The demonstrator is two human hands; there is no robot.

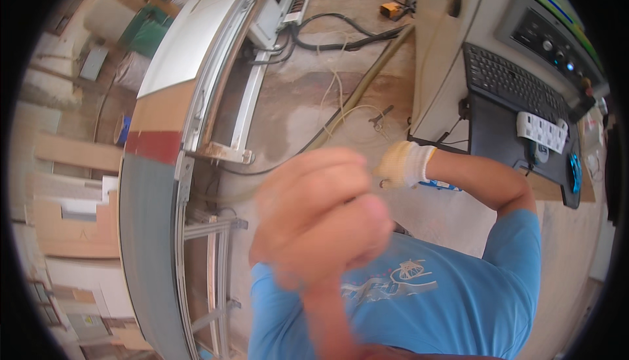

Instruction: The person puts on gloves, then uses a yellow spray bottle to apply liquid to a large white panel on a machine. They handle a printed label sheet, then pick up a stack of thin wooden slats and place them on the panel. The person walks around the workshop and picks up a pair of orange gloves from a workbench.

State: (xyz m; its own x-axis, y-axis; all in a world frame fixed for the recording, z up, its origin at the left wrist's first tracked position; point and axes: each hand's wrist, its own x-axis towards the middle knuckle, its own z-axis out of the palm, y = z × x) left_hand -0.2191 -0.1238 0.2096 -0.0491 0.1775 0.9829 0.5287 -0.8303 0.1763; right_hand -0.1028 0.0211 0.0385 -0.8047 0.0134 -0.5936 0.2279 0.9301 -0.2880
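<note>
Closest to the camera, and blurred, the person's bare left hand (321, 212) rises from the lower edge with its fingers curled into a fist; whether anything is inside it cannot be seen. Behind it spreads a blue T-shirt (458, 294) with a pale printed design on the chest. Just beyond the fist, toward the right, the right hand (393, 165) wears a knitted work glove (417, 164): cream-yellow over the hand, whiter at the thick ribbed cuff, with a small dark spot near its lower edge. The glove ends at the wrist, leaving the forearm bare. Its fingers are partly hidden behind the fist, so I cannot tell whether they are open or gripping. A blue-and-white item (445, 186) shows just below the gloved wrist, mostly covered by it. To the right, a dark shelf (488, 127) carries a black keyboard (514, 81) and a white block with a row of pale squares (542, 131), below a control panel (550, 42) with knobs and blue lights. On the left runs a long bench (151, 222) banded grey, red, brown and white. Farther off, black hoses (350, 44) and a yellow-and-black object (392, 11) lie on the stained floor (295, 98).
</note>
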